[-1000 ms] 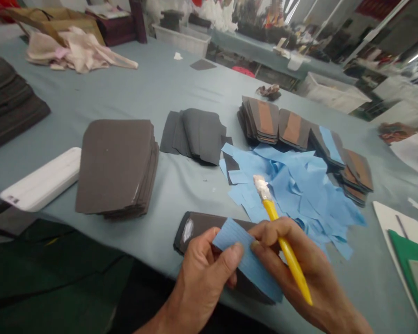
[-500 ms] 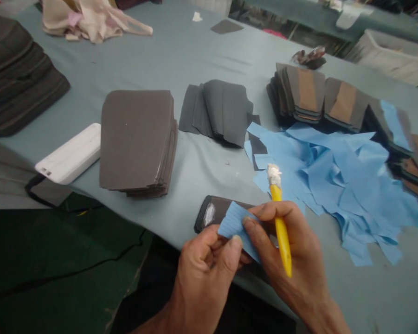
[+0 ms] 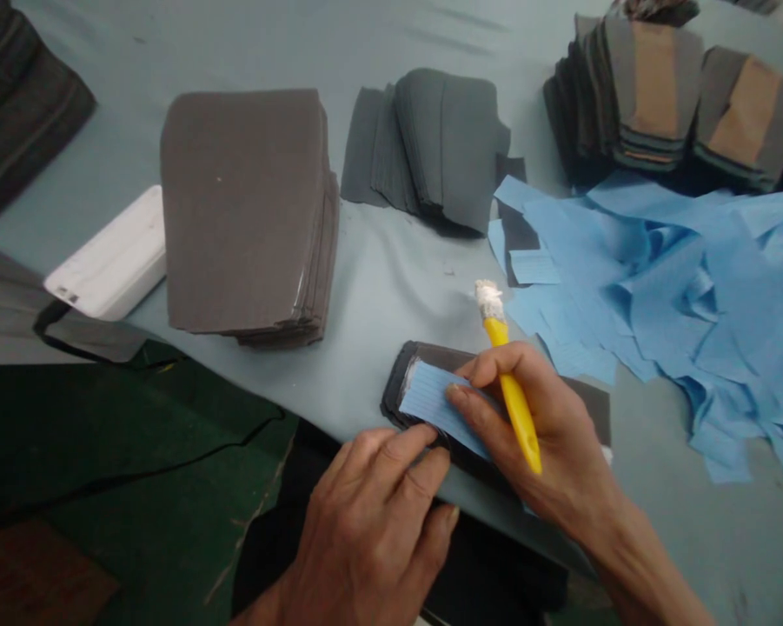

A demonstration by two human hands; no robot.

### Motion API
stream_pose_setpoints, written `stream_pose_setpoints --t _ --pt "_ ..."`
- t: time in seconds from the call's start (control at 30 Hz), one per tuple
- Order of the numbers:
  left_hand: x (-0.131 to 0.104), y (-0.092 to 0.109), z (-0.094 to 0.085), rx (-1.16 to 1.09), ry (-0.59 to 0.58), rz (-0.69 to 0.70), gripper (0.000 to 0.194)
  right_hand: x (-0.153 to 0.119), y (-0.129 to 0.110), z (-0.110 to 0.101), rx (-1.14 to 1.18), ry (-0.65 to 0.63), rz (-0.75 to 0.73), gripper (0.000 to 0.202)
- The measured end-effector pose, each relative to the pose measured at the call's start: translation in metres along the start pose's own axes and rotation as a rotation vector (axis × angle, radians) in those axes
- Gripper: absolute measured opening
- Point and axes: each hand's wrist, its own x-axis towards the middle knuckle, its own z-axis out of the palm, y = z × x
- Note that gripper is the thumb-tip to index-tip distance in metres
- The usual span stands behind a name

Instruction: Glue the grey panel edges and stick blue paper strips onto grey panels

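A blue fabric strip lies along a dark folded piece near the table's front edge. My right hand holds a yellow brush with white-coated bristles pointing up and away, while its thumb and forefinger press on the blue strip. At the lower edge of the dark piece, the fingertips of my left hand touch the strip's near side; the fingers are apart and the thumb hangs free. Part of the dark piece is hidden under my right hand.
Brown panels are stacked at left beside a white device with a black strap. Dark grey pieces lie behind. Blue strips are heaped at right, below bundles with tan bands. The table edge runs diagonally in front.
The blue strip has come down flat over the white patch on the dark piece. My left hand has let go of its end and opened. The view has shifted closer and lower.
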Motion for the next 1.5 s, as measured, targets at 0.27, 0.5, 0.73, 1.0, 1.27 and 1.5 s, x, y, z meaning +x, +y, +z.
stream_pose_setpoints --t 0.27,0.5,0.73,1.0,1.27,1.5 --pt "0.0 -0.002 0.0 -0.012 -0.007 -0.014 0.022 0.006 0.003 0.001 0.004 -0.049 0.045 0.013" --pt "-0.001 -0.002 -0.001 -0.008 -0.019 -0.021 0.022 0.011 -0.003 0.001 -0.07 -0.041 0.046 0.011" --pt "0.002 -0.003 -0.002 -0.025 -0.021 -0.017 0.021 0.012 -0.004 0.004 -0.158 -0.022 -0.013 0.011" --pt "0.001 -0.003 0.0 -0.038 -0.004 -0.021 0.021 0.013 -0.006 0.007 -0.201 -0.006 -0.025 0.01" --pt "0.004 -0.002 -0.001 -0.075 -0.02 -0.023 0.021 0.013 -0.007 0.009 -0.257 0.01 -0.02 0.009" --pt "0.017 -0.014 -0.011 -0.066 0.101 -0.017 0.021 0.013 -0.008 0.011 -0.289 0.015 -0.029 0.006"
